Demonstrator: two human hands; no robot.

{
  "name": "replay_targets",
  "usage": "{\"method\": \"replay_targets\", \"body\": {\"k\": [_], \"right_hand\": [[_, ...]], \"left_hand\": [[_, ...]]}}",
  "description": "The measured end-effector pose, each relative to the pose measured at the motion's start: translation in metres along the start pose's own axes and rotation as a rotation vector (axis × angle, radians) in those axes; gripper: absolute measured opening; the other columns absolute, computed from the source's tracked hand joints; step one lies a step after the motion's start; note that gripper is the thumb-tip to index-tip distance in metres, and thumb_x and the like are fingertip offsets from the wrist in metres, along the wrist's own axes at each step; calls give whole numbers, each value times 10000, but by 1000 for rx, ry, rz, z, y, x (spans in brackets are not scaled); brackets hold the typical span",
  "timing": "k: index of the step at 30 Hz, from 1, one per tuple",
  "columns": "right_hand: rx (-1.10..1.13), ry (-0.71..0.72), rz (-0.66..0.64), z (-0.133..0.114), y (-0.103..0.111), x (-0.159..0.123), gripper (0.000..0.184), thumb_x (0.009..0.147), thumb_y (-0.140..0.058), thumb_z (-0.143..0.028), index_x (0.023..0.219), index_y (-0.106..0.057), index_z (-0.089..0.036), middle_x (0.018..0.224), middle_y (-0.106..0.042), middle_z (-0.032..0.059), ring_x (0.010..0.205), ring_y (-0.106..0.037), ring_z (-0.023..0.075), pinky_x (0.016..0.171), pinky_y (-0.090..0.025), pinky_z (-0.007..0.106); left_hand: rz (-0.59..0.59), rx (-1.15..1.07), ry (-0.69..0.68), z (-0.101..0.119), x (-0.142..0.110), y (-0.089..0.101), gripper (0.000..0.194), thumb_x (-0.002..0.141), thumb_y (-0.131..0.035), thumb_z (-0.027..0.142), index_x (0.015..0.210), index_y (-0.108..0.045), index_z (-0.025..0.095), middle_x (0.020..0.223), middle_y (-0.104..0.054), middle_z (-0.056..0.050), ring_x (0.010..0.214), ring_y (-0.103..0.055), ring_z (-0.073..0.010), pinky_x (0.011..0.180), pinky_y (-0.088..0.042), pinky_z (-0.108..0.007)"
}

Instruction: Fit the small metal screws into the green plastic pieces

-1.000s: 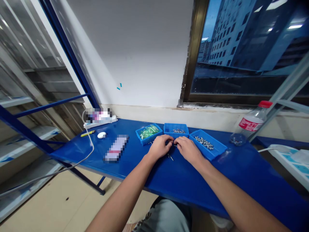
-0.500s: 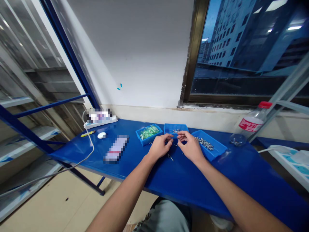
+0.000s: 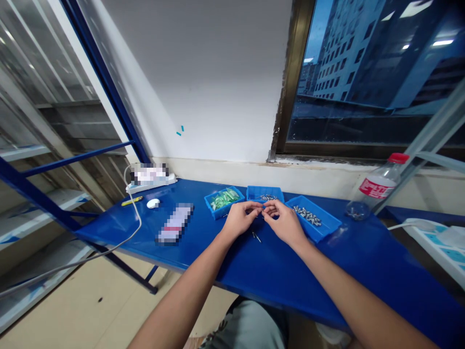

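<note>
My left hand (image 3: 241, 218) and my right hand (image 3: 282, 220) meet fingertip to fingertip above the blue table. Both are closed in a pinch, and whatever lies between the fingertips is too small to make out. Just beyond them sits a blue tray (image 3: 250, 192) with small metal pieces (image 3: 268, 197). To the left is a blue tray (image 3: 217, 214) of green plastic-looking pieces (image 3: 225, 198). Beside my right hand stands a larger blue tray (image 3: 329, 228) with many short metal parts (image 3: 307, 215). A few thin metal pins (image 3: 256, 236) lie on the table below my hands.
A pixelated flat phone-like object (image 3: 176, 223), a white rounded object (image 3: 153, 203) and a yellow tool (image 3: 131, 201) lie at the left. A cable crosses the table's left end. A red-capped plastic bottle (image 3: 378, 186) and a white power strip (image 3: 436, 237) are on the right.
My right hand has moved slightly left, so its fingertips now meet those of my left hand. The trays and the other things on the table stay where they were.
</note>
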State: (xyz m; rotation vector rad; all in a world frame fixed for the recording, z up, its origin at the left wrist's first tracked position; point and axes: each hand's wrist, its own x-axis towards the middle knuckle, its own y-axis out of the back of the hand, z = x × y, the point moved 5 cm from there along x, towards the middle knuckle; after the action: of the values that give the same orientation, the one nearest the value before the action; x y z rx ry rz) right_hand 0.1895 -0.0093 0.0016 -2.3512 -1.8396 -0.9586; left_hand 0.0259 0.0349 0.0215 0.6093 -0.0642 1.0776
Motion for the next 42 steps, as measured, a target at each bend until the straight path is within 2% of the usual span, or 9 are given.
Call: {"method": "replay_targets", "body": {"k": [4, 9, 12, 16, 20, 25, 31, 37, 42], "right_hand": [[-105, 66, -3, -8, 1, 0, 290, 874, -608, -265, 1154, -667, -215, 827, -699, 16, 714, -658, 185, 737, -575, 334], [-66, 64, 20, -10, 4, 0, 206, 894, -595, -290, 1062, -694, -225, 877, -718, 38, 721, -664, 196, 708, -570, 335], [-14, 45, -3, -11, 4, -1, 113, 877, -615, -274, 959, -683, -239, 904, -749, 27, 752, -690, 197, 751, -578, 344], [-52, 70, -36, -12, 3, 0, 90, 847, -629, -238, 909, -694, -236, 929, -755, 28, 757, -678, 192, 762, -566, 349], [-85, 90, -66, -10, 1, 1, 152, 867, -630, -248, 976, -733, -224, 977, -756, 51, 814, -689, 201, 771, -569, 352], [-63, 58, -20, -7, 3, 1, 204, 943, -609, -336, 1043, -744, -221, 1005, -754, 63, 842, -700, 202, 766, -575, 343], [-67, 25, -71, -2, 1, 2, 206, 928, -652, -404, 928, -760, -229, 952, -755, 59, 783, -694, 206, 749, -564, 351], [37, -41, -11, 5, 6, 4, 220, 953, -616, -428, 925, -705, -228, 919, -768, 55, 807, -725, 224, 757, -571, 346], [-80, 50, -78, -3, 3, 1, 276, 988, -572, -449, 921, -737, -238, 963, -766, 63, 824, -711, 225, 731, -550, 338]], "left_hand": [[17, -58, -9, 2, -1, 0, 382, 959, -669, 367, 1274, -696, 152, 1001, -817, -80, 887, -777, -213, 845, -603, -310], [-39, -37, 50, 6, -4, -2, 497, 984, -629, 490, 1334, -683, 141, 860, -810, -76, 737, -768, -211, 739, -602, -301], [-74, -39, 37, 8, -4, -4, 462, 976, -635, 505, 1258, -739, 155, 933, -820, -83, 835, -788, -231, 804, -615, -314], [-61, -101, 13, 2, -2, -4, 357, 938, -703, 435, 1155, -776, 161, 1109, -811, -99, 1019, -782, -260, 929, -616, -346], [-20, -174, 30, -9, 1, -4, 382, 918, -718, 277, 1281, -699, 158, 1109, -809, -112, 1005, -787, -241, 962, -619, -371], [16, -68, 0, -11, 1, -3, 642, 883, -711, 158, 1495, -520, 199, 998, -812, -58, 912, -787, -195, 905, -626, -331], [-42, 32, -46, -6, -2, -7, 659, 851, -724, 164, 1480, -532, 207, 906, -789, -20, 798, -771, -178, 776, -616, -268], [18, -221, -30, -4, 1, -3, 545, 875, -719, 163, 1401, -576, 172, 983, -788, -69, 892, -764, -183, 882, -606, -314], [70, -439, 26, -4, 4, 1, 552, 850, -813, 272, 1342, -599, 141, 982, -771, -95, 894, -749, -190, 893, -595, -336]]}}
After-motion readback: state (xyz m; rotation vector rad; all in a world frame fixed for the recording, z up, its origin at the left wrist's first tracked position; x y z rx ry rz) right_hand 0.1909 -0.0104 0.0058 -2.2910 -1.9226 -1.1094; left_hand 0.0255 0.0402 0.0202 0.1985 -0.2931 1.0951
